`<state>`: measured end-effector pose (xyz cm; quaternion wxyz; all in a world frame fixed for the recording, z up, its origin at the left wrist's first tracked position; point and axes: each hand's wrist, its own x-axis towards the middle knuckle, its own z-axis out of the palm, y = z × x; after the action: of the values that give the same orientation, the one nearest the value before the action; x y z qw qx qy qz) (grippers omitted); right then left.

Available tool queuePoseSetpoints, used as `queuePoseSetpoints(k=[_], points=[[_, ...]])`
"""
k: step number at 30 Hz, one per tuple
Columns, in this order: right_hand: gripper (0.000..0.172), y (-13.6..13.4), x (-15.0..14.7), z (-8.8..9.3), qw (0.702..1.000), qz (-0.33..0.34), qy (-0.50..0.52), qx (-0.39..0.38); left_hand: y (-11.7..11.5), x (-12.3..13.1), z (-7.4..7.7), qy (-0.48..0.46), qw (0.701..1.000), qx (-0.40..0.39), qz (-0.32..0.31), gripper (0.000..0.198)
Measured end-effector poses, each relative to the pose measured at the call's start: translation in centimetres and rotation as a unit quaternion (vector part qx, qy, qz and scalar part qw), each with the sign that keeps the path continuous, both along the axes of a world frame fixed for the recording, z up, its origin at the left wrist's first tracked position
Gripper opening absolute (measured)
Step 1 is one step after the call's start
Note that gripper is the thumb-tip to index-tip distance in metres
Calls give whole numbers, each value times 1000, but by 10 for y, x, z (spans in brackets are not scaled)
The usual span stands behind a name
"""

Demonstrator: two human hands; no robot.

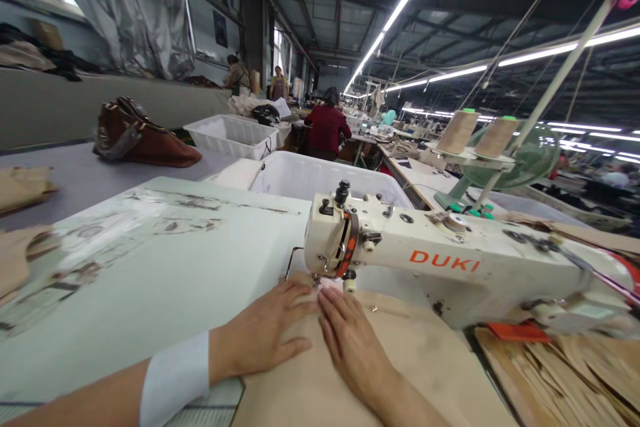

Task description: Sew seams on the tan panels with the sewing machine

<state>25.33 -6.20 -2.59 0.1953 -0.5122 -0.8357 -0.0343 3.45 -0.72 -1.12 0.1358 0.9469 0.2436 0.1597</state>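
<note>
A large piece of tan fabric point(295, 393) lies on the bed of a white sewing machine point(390, 240) marked DUKI. My left hand point(267, 330) rests flat on the fabric's left side, fingers stretched toward the needle area and thumb out to the right. Just right of it, my right hand point(353, 337) presses flat on the same fabric, fingertips close to the presser foot. A small metal piece point(374, 309) sits on the fabric to the right. The needle tip and stitch line are too small to make out.
Thread cones point(457, 132) and a green fan point(535, 153) stand behind the machine. White plastic bins point(325, 173) are beyond the table. A brown handbag point(145, 137) lies at left. Stacked tan pieces point(585, 373) fill the lower right. A person in red point(327, 123) sits ahead.
</note>
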Motion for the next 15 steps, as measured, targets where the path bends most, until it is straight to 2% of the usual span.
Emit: queuePoseSetpoints(k=[5,11,15], points=[[43,12,22,4,995,79,8,-55,2,2,-1,10,1000,-10,4,59],[41,10,11,-2,998,40,28,-30,4,-3,-7,0,1000,19,1,66],[39,11,12,-7,998,42,28,-31,3,-6,-10,11,999,35,2,71]])
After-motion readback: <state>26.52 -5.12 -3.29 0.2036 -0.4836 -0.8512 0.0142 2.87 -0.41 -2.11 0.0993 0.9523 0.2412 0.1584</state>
